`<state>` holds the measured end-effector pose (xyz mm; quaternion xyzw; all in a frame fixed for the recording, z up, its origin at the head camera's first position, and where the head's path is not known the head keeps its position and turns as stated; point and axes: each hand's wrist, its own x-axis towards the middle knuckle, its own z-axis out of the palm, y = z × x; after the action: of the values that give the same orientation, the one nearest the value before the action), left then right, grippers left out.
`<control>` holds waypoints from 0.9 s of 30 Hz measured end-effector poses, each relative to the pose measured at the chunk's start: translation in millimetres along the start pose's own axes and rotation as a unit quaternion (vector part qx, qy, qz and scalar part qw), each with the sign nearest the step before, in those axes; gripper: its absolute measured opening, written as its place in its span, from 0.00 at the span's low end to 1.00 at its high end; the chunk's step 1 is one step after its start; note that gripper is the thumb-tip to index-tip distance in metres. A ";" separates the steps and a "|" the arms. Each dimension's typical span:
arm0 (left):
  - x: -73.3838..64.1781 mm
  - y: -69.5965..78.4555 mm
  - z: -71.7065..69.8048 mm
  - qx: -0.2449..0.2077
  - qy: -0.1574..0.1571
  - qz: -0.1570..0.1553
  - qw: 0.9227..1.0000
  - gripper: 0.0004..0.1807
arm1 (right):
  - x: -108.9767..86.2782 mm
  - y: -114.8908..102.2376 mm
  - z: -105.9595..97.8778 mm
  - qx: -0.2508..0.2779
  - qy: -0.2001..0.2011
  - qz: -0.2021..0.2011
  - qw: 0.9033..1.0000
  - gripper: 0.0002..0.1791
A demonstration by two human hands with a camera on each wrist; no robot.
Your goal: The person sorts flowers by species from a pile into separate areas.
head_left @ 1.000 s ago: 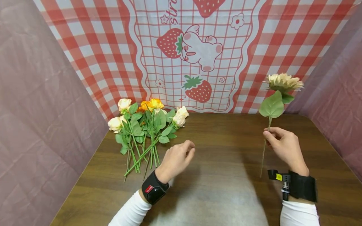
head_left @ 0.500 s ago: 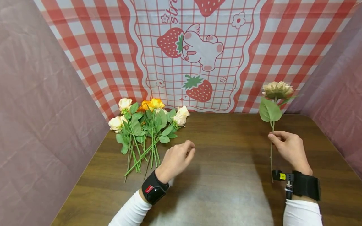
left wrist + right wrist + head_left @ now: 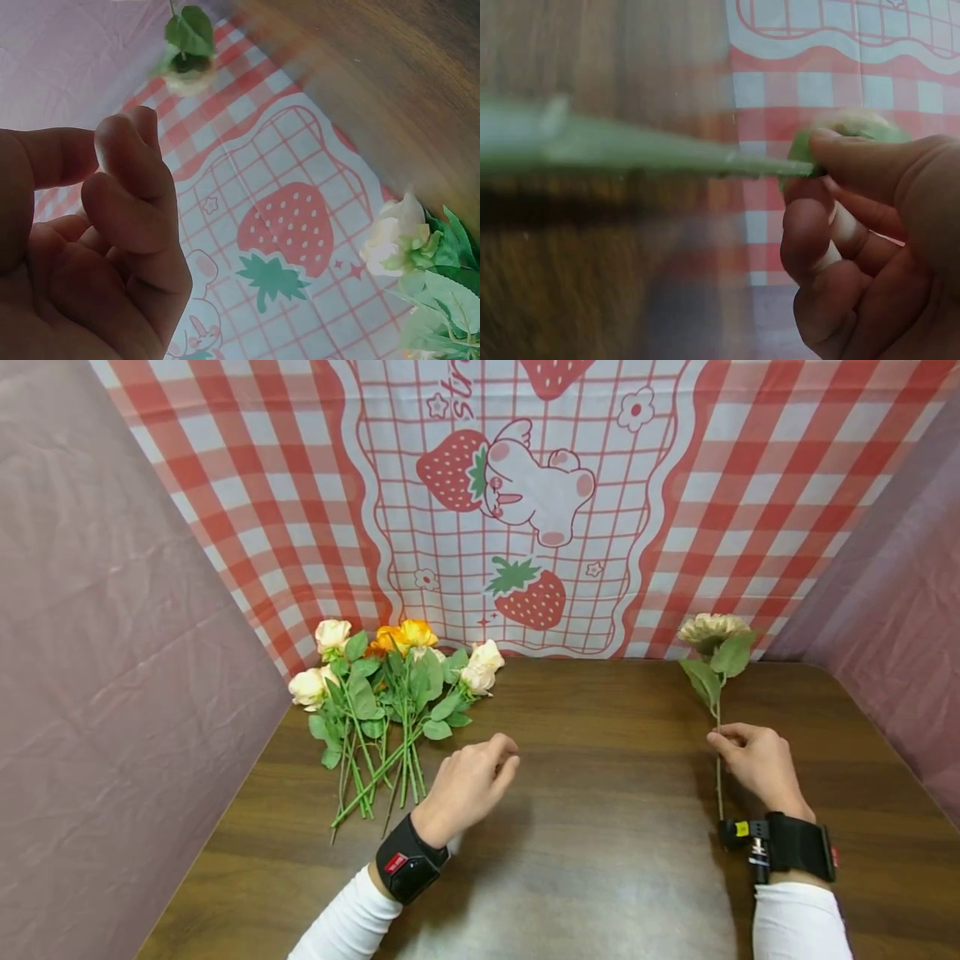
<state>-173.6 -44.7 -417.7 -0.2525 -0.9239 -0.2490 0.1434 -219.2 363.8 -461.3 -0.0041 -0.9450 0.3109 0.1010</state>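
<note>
My right hand (image 3: pixel 761 766) pinches the long stem of a pale yellow flower (image 3: pixel 712 631) between thumb and fingertips. The flower stands upright at the right, its bloom at the top and green leaves just below. In the right wrist view the stem (image 3: pixel 667 154) runs blurred from the left edge into my pinch, the bloom partly hidden behind the thumb. Holding nothing, my left hand (image 3: pixel 468 781) has its fingers loosely curled, low over the middle of the table. Left of it lies a bunch of roses (image 3: pixel 393 693), cream and orange, with green stems.
The brown wooden table (image 3: pixel 592 777) ends at a red-and-white checked cloth (image 3: pixel 750 502) with printed strawberries. Pinkish fabric walls (image 3: pixel 97 652) close off both sides. The rose stems cross each other and point toward the front.
My right hand has moved toward the front and lowered the flower, whose bloom has turned and its leaves with it. The left hand and the roses have kept their places.
</note>
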 end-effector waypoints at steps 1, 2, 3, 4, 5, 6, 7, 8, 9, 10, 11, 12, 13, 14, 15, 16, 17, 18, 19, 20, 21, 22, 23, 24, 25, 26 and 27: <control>0.1 0.1 0.2 0.000 0.000 -0.001 1.000 0.07 | 0.4 1.4 0.8 -0.001 -0.004 0.003 1.000 0.21; 0.3 0.0 0.5 0.000 0.000 -0.001 1.000 0.07 | 0.8 2.8 1.4 0.000 -0.009 0.006 1.000 0.21; 0.4 0.0 0.7 0.001 -0.001 -0.002 1.000 0.07 | 1.0 3.7 1.7 0.001 -0.013 0.010 1.000 0.21; 0.5 0.1 0.8 0.001 -0.002 -0.003 1.000 0.07 | 1.3 4.9 2.1 0.001 -0.016 0.013 1.000 0.21; 0.7 0.2 1.0 0.000 -0.003 -0.003 1.000 0.06 | 1.5 5.9 2.3 0.001 -0.020 0.017 1.000 0.21; 0.7 0.3 1.1 0.000 -0.005 -0.004 1.000 0.06 | 1.8 7.0 2.6 0.002 -0.023 0.020 1.000 0.21; 0.7 0.3 1.2 0.000 -0.007 -0.005 1.000 0.07 | 1.9 8.3 2.7 0.003 -0.029 0.024 0.999 0.21; 0.8 0.4 1.2 0.000 -0.008 -0.006 1.000 0.07 | 2.1 9.5 3.1 0.003 -0.034 0.027 0.999 0.21; 0.7 0.8 1.1 0.000 -0.010 -0.007 1.000 0.07 | 2.2 10.6 3.5 0.002 -0.040 0.030 0.999 0.22; 0.8 0.9 1.2 0.000 -0.012 -0.008 1.000 0.07 | 2.4 12.3 4.0 0.002 -0.046 0.033 0.998 0.22; 0.9 0.9 1.4 0.001 -0.013 -0.009 1.000 0.07 | 2.4 13.5 4.3 0.001 -0.052 0.036 0.998 0.22; 0.8 1.1 1.4 0.002 -0.014 -0.010 1.000 0.07 | 2.4 14.8 4.7 0.002 -0.058 0.038 0.998 0.22; 0.8 1.1 1.5 0.002 -0.014 -0.010 1.000 0.07 | 2.3 15.8 4.7 0.003 -0.064 0.040 0.997 0.23; 0.8 1.2 1.6 0.003 -0.013 -0.010 1.000 0.07 | 2.3 16.8 4.8 0.003 -0.068 0.042 0.997 0.23; 0.7 1.2 1.7 0.004 -0.013 -0.010 1.000 0.07 | 2.1 17.8 4.5 0.004 -0.074 0.044 0.996 0.23; 0.6 1.2 1.8 0.005 -0.013 -0.009 1.000 0.07 | 2.0 19.0 4.1 0.005 -0.079 0.046 0.996 0.23; 0.6 1.2 1.8 0.005 -0.013 -0.008 1.000 0.07 | 1.8 19.8 3.7 0.007 -0.086 0.047 0.995 0.23; 0.5 1.2 1.8 0.005 -0.013 -0.008 1.000 0.07 | 1.7 20.8 3.1 0.009 -0.093 0.047 0.994 0.23; 0.5 1.1 1.8 0.005 -0.013 -0.007 1.000 0.07 | 1.6 21.7 2.7 0.010 -0.100 0.047 0.994 0.23; 0.5 0.9 1.8 0.006 -0.013 -0.006 1.000 0.07 | 1.6 22.5 2.4 0.010 -0.106 0.047 0.993 0.23; 0.4 0.8 1.8 0.006 -0.014 -0.005 1.000 0.07 | 1.5 22.8 2.0 0.010 -0.111 0.046 0.993 0.23; 0.5 0.6 1.7 0.007 -0.014 -0.005 1.000 0.07 | 1.5 23.1 1.7 0.012 -0.117 0.047 0.992 0.23; 0.5 0.4 1.7 0.008 -0.014 -0.005 1.000 0.07 | 1.4 23.0 1.5 0.013 -0.121 0.048 0.991 0.24; 0.5 0.3 1.7 0.009 -0.014 -0.005 1.000 0.07 | 1.3 22.5 1.4 0.014 -0.125 0.049 0.991 0.24; 0.6 0.0 1.7 0.010 -0.013 -0.004 1.000 0.07 | 1.1 22.3 1.3 0.015 -0.129 0.051 0.990 0.25; 0.6 -0.2 1.7 0.010 -0.013 -0.004 1.000 0.07 | 0.9 21.7 1.0 0.015 -0.132 0.050 0.990 0.25; 0.6 -0.5 1.7 0.010 -0.013 -0.004 1.000 0.07 | 0.7 21.0 0.5 0.016 -0.136 0.050 0.989 0.26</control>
<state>-174.6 -43.9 -419.1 -0.2504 -0.9293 -0.2367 0.1331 -221.1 380.5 -473.9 -0.0076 -0.9435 0.3283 -0.0446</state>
